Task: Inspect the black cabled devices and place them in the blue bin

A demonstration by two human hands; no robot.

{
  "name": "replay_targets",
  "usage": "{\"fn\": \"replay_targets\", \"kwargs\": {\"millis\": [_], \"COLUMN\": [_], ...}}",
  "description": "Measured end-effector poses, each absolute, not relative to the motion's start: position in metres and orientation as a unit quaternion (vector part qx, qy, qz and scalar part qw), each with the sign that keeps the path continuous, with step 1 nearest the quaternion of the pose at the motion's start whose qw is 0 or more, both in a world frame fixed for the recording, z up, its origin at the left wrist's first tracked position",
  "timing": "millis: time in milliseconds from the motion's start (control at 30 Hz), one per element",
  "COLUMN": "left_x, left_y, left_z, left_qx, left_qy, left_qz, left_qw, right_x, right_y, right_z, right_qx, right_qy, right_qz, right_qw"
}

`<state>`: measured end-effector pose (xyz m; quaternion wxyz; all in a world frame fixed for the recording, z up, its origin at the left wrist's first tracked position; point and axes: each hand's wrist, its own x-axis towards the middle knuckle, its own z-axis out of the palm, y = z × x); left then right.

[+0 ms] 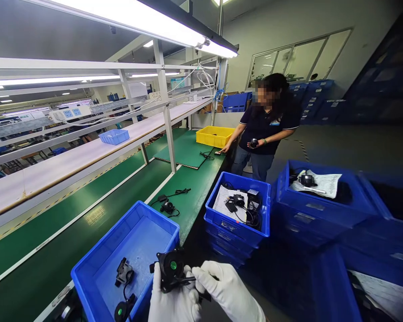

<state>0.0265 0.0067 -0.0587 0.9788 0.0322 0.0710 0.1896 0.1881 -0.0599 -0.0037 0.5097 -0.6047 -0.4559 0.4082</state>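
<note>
Head view shows both gloved hands low in the middle of the picture, closed around a small black device point(171, 267) held just over the near right corner of a blue bin point(97, 268). This device is a squat black block with a round face carrying a green dot in its centre; that face is turned toward the camera and slightly up, and a thin black stalk or cable runs from its lower side off to the right, so its long axis lies roughly left to right. Left hand point(174, 300) grips the body from below and behind with fingers curled shut on it. Right hand point(223, 290) pinches the stalk end, thumb and fingers narrow around it. Two similar black parts point(124, 273) with cables lie inside the bin, one also showing a green dot. On the green bench point(188, 203) beyond sits another black unit with its cable point(168, 206). Further right stands a stack of blue crates point(238, 214) holding paper and parts. A co-worker point(265, 129) stands by a yellow tray point(215, 135), holding a dark object.
</note>
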Motion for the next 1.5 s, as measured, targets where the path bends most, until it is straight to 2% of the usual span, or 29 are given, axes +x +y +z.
{"fn": "replay_targets", "kwargs": {"millis": [400,700,1133,1500], "left_x": [0.038,0.044,0.042,0.042], "left_y": [0.003,-0.006,-0.01,-0.006], "left_z": [-0.036,-0.018,-0.012,-0.013], "left_qx": [0.001,-0.034,-0.02,-0.029], "left_qy": [0.048,0.046,0.058,0.031], "left_qz": [0.184,0.184,0.182,0.155], "left_qw": [0.982,0.981,0.981,0.987], "right_x": [0.195,0.198,0.198,0.193], "right_y": [-0.064,-0.073,-0.082,-0.08], "right_z": [0.001,-0.004,0.007,0.022], "right_qx": [-0.635,-0.635,-0.623,-0.631], "right_qy": [-0.456,-0.452,-0.467,-0.492], "right_qz": [0.378,0.34,0.362,0.315], "right_qw": [0.496,0.527,0.513,0.511]}}
